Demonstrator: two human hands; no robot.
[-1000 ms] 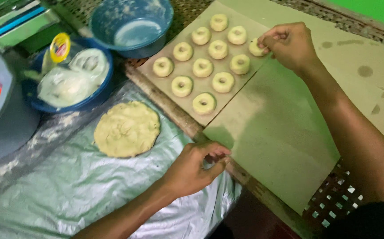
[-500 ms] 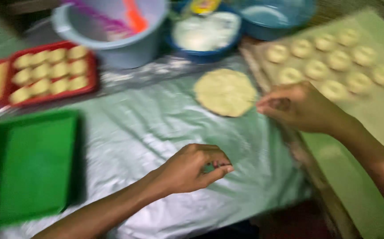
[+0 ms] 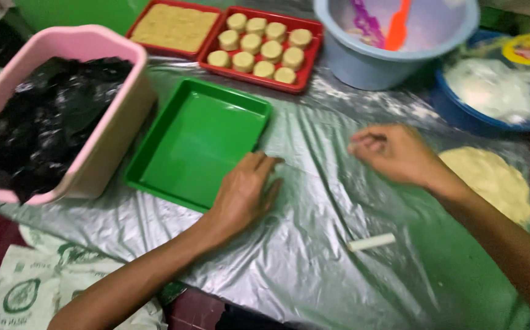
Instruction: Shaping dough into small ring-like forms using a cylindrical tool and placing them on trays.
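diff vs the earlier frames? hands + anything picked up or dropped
The left hand moved left to the green tray, touching its edge. The right hand left the board of dough rounds and hovers over the plastic sheet. A small white stick now lies loose. The flat dough is unmoved.

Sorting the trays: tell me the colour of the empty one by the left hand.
Green, seen in the head view.

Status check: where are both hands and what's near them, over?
Left hand flat on the plastic sheet, touching the green tray edge. Right hand loosely curled above the sheet, nothing seen in it. White stick lies between, dough at right.
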